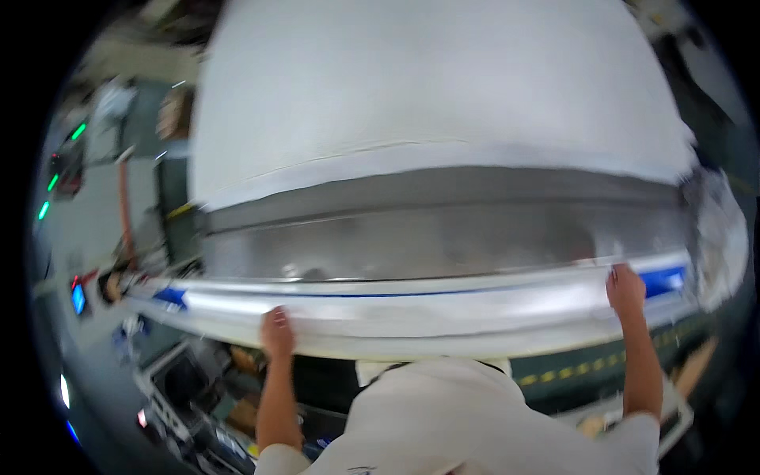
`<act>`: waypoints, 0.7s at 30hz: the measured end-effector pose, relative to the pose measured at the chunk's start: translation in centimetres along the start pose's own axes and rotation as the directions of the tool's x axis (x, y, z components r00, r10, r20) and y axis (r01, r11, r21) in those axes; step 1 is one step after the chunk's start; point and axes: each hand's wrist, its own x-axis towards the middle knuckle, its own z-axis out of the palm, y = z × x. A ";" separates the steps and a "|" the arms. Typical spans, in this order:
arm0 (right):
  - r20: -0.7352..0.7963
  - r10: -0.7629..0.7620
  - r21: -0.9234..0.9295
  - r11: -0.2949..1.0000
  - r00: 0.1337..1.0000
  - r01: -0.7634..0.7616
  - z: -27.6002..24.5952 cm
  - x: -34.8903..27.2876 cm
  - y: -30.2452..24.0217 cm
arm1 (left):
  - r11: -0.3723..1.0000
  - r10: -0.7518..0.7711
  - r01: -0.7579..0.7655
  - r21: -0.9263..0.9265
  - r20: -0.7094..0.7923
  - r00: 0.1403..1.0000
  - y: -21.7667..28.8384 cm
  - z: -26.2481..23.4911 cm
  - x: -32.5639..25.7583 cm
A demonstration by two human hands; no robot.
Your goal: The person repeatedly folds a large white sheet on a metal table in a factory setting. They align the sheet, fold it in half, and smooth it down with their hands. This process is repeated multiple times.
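Observation:
A long roller wrapped in a white sheet (443,311) lies across in front of me, with blue showing at its right end (663,282) and left end. My left hand (277,332) is closed on the near side of the white sheet, left of middle. Farther out, my right hand (626,291) is closed at the sheet's edge, close to the right blue end. Motion blur smears the fingers, and the exact grip of each hand is hard to see.
Beyond the roller runs a grey metal plate (443,237). A broad white sheet (443,87) spreads behind it. Crumpled translucent film (716,237) hangs at the right end. Below left stands a grey-framed cart (186,376); a small lit screen (78,297) is at the far left.

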 end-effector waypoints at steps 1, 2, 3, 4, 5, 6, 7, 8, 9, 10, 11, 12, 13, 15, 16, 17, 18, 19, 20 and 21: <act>-0.018 -0.080 0.072 0.994 0.997 0.081 0.1 -0.7 -1.8 | 0.999 0.028 -0.028 -0.017 -0.039 0.999 0.7 0.3 -0.6; -0.092 -0.109 0.226 0.966 0.990 0.127 1.3 -1.5 -2.9 | 0.999 0.045 -0.043 0.028 -0.067 0.997 3.8 -0.1 -0.7; -0.146 -0.136 0.312 0.933 0.980 0.176 1.6 -2.0 -5.2 | 0.988 0.076 -0.088 -0.124 -0.099 0.992 6.1 -1.1 -0.5; -0.118 -0.155 0.365 0.912 0.981 0.188 1.8 -2.4 -7.8 | 0.984 0.093 -0.110 -0.138 -0.125 0.988 7.8 -1.9 -0.8; -0.121 -0.198 0.381 0.895 0.973 0.230 2.3 -2.6 -10.5 | 0.977 0.047 -0.068 -0.201 -0.111 0.993 8.7 -2.6 -1.5; -0.043 -0.236 0.468 0.854 0.971 0.229 2.1 -2.8 -13.4 | 0.962 0.121 -0.155 -0.223 -0.161 0.980 9.4 -2.6 -2.2; -0.076 -0.326 0.520 0.793 0.942 0.317 2.8 -3.0 -15.7 | 0.949 0.107 -0.144 -0.280 -0.144 0.984 10.9 -2.4 -3.1; -0.088 -0.401 0.587 0.719 0.912 0.373 2.6 -3.6 -18.7 | 0.919 0.100 -0.149 -0.365 -0.151 0.984 12.2 -1.7 -4.2; -0.093 -0.486 0.620 0.654 0.869 0.432 2.7 -4.0 -21.3 | 0.917 0.106 -0.140 -0.373 -0.110 0.988 13.8 -0.9 -5.2; -0.081 -0.528 0.582 0.663 0.845 0.470 2.7 -4.1 -22.8 | 0.890 0.178 -0.166 -0.425 -0.012 0.984 17.4 -0.4 -5.1; -0.140 -0.591 0.544 0.625 0.794 0.560 2.2 -4.5 -24.9 | 0.822 0.241 -0.195 -0.536 0.016 0.970 19.9 -0.2 -5.9; -0.170 -0.652 0.539 0.566 0.739 0.624 1.0 -5.1 -26.8 | 0.794 0.331 -0.267 -0.547 0.020 0.944 21.7 0.2 -6.8; -0.187 -0.681 0.589 0.499 0.708 0.636 0.8 -5.2 -28.1 | 0.686 0.409 -0.350 -0.638 -0.060 0.911 23.5 0.5 -7.4; -0.186 -0.753 0.581 0.434 0.632 0.689 0.2 -5.8 -29.9 | 0.652 0.535 -0.429 -0.624 -0.021 0.844 24.8 1.5 -8.5; -0.139 -0.784 0.553 0.445 0.605 0.704 0.1 -6.1 -30.4 | 0.684 0.580 -0.485 -0.545 0.004 0.814 24.9 2.3 -8.8; -0.068 -0.774 0.650 0.444 0.629 0.617 -0.2 -6.5 -31.0 | 0.702 0.504 -0.376 -0.605 0.050 0.862 24.9 1.5 -9.5; 0.009 -0.763 0.732 0.446 0.646 0.516 -0.7 -6.9 -31.4 | 0.701 0.433 -0.265 -0.662 0.099 0.896 25.0 0.5 -10.0; 0.075 -0.759 0.828 0.409 0.646 0.384 -1.4 -7.2 -31.5 | 0.724 0.418 -0.209 -0.657 0.177 0.891 24.8 -0.4 -9.9; 0.108 -0.782 0.922 0.310 0.614 0.232 1.4 -6.3 -31.0 | 0.739 0.416 -0.165 -0.653 0.250 0.874 24.8 -1.4 -9.7; 0.227 -0.815 0.950 0.306 0.533 0.064 0.7 -6.4 -31.0 | 0.759 0.398 -0.104 -0.643 0.331 0.855 24.2 -2.1 -9.7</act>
